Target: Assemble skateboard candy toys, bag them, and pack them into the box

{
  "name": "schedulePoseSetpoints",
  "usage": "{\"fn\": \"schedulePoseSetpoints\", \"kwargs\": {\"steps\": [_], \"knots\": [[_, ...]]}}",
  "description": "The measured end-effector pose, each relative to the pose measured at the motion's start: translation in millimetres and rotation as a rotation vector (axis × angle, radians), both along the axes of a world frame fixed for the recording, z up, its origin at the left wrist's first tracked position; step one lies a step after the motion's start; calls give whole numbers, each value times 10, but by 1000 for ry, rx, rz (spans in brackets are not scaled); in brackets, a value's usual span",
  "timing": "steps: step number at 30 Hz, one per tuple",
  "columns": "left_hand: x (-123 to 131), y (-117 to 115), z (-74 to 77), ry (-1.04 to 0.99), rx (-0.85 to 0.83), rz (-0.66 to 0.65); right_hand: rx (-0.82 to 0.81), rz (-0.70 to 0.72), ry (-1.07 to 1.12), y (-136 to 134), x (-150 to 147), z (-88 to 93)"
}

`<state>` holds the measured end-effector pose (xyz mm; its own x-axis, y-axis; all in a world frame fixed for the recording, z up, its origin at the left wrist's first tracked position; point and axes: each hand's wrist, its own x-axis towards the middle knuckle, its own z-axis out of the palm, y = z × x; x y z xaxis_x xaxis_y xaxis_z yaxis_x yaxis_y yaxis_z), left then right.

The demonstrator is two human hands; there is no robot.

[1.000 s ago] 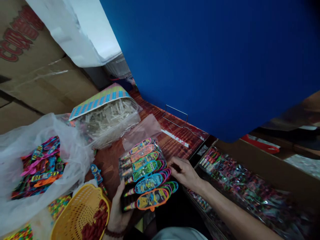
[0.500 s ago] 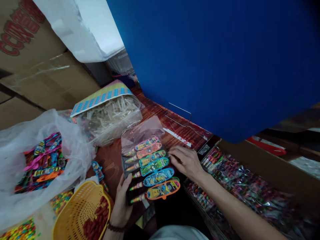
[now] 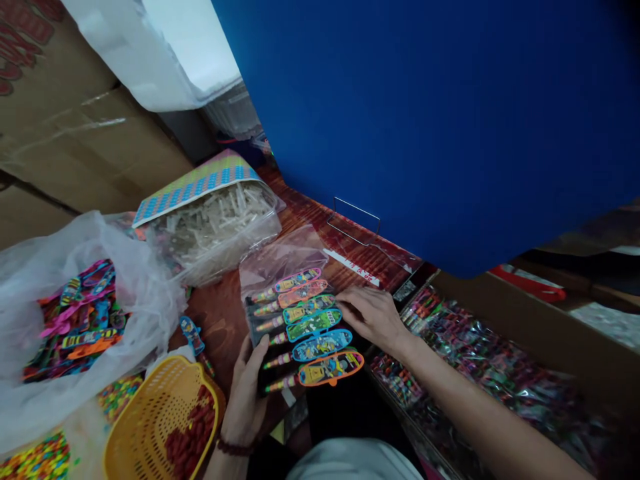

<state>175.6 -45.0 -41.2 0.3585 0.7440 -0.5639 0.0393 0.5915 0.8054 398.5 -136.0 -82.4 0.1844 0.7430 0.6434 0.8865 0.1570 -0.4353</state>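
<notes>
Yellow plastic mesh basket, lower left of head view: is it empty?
No, the yellow plastic mesh basket holds a heap of small red pieces on its right side.

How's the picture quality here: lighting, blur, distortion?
Head view: dim light overall; the blue board fills the top, flat and featureless; the toy pack between left hand and right hand is fairly sharp; the packets at far right smear into blur; the top right corner darkens; edges look stretched by the wide lens.
</notes>
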Motion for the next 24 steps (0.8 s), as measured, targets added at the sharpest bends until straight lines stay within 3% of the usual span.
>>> {"fn": "schedulePoseSetpoints", "kwargs": {"steps": [6, 14, 19, 24], "knots": [[2, -13, -28, -80, -23, 3, 117, -3, -122, -113, -22, -34], [16, -48, -77, -111, -17, 28, 111, 6, -151, -302, -45, -39], [28, -42, -103, -140, -4, 61, 81, 63, -143, -410, -46, -159], [45, -41, -62, -91, -10, 26, -52, -52, 40, -422, -79, -319]]}}
